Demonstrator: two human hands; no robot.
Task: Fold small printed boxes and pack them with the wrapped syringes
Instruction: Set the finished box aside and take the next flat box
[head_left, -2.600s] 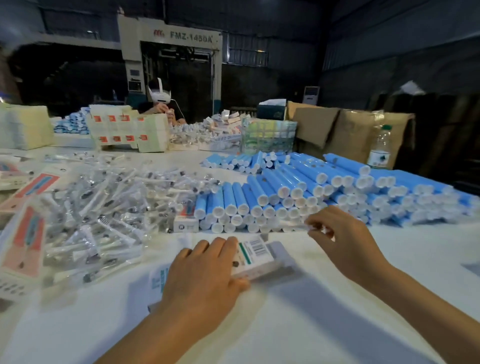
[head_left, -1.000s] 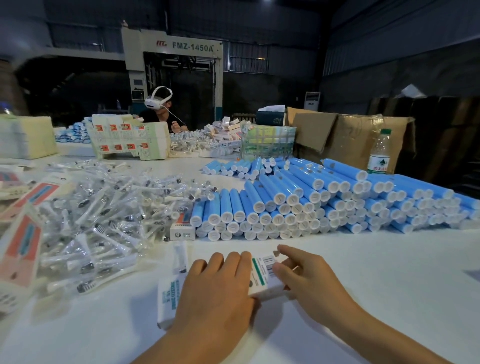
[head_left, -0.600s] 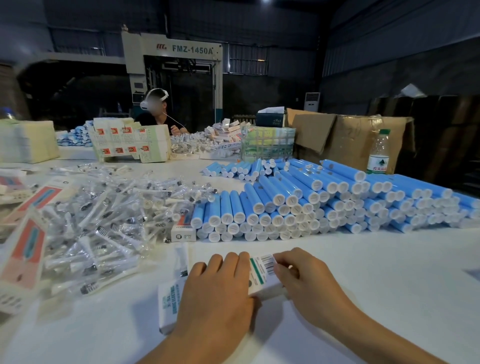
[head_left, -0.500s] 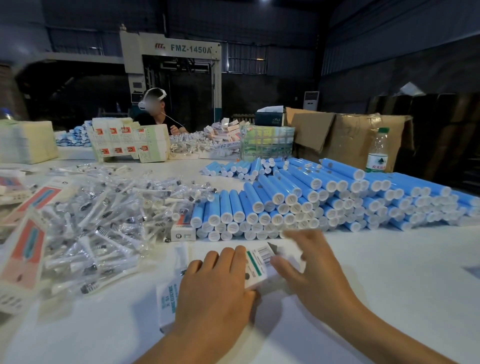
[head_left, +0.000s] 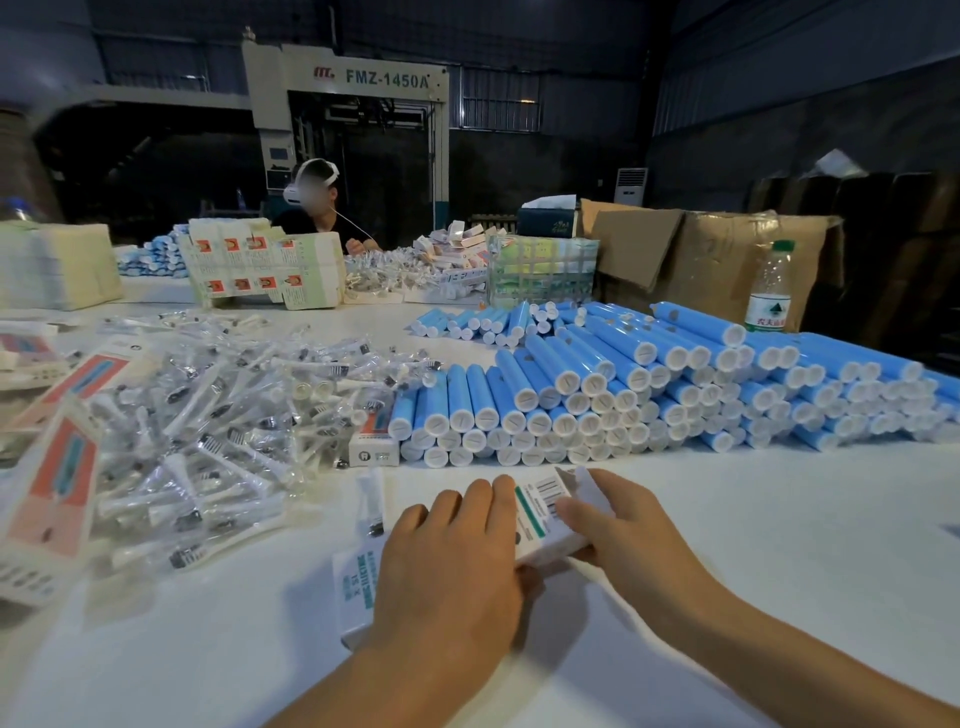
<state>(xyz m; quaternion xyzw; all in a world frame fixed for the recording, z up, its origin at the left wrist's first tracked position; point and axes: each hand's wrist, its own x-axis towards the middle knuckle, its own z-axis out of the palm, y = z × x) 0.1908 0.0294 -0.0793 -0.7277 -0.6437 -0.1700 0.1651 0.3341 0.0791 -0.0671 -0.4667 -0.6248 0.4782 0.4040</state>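
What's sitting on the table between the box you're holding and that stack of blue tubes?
Nothing: in the head view, only bare white tabletop separates the small white printed cardboard box from the stacked blue cylindrical tubes with white caps.

Factory packing hall.
A machine (head_left: 345, 156) marked FMZ-1450A stands behind a long white table (head_left: 779, 519) heaped with blue tubes (head_left: 623, 395), wrapped syringes (head_left: 208, 426), flat boxes (head_left: 265, 270) and cartons (head_left: 717, 260); a second worker (head_left: 317, 208) sits at its far edge.
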